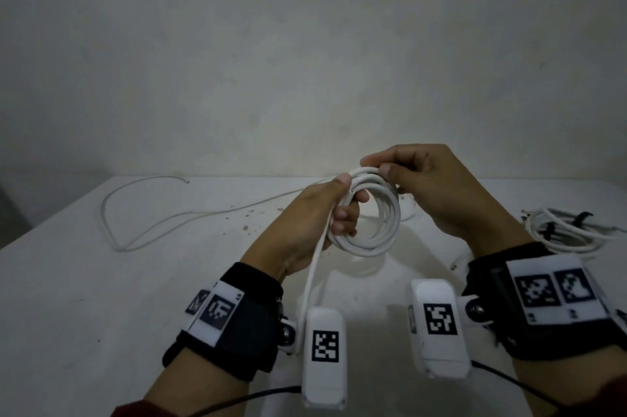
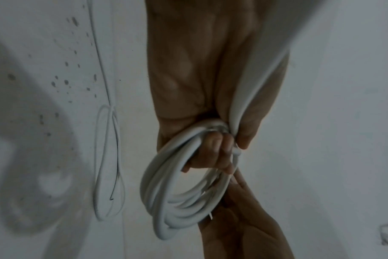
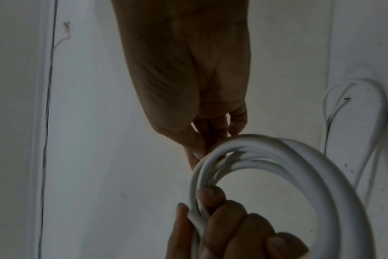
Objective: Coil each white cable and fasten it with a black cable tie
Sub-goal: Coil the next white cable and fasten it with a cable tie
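A white cable coil (image 1: 369, 243) of several loops hangs above the table between both hands. My left hand (image 1: 322, 213) grips the coil's left side, fingers curled through the loops (image 2: 157, 184), thumb on top. My right hand (image 1: 376, 168) pinches the top of the coil (image 3: 321, 175) with thumb and forefinger. One free strand (image 1: 314, 277) drops from the left hand toward me. Another thin stretch of white cable (image 1: 135, 240) trails left across the table and ends in a loose loop (image 2: 106, 157). No loose black tie shows near the hands.
The white table (image 1: 84, 315) stands against a pale wall. At the right edge lies a bundle of white cables (image 1: 570, 233) bound with black ties (image 1: 581, 218). Small dark crumbs (image 1: 247, 226) dot the table's middle.
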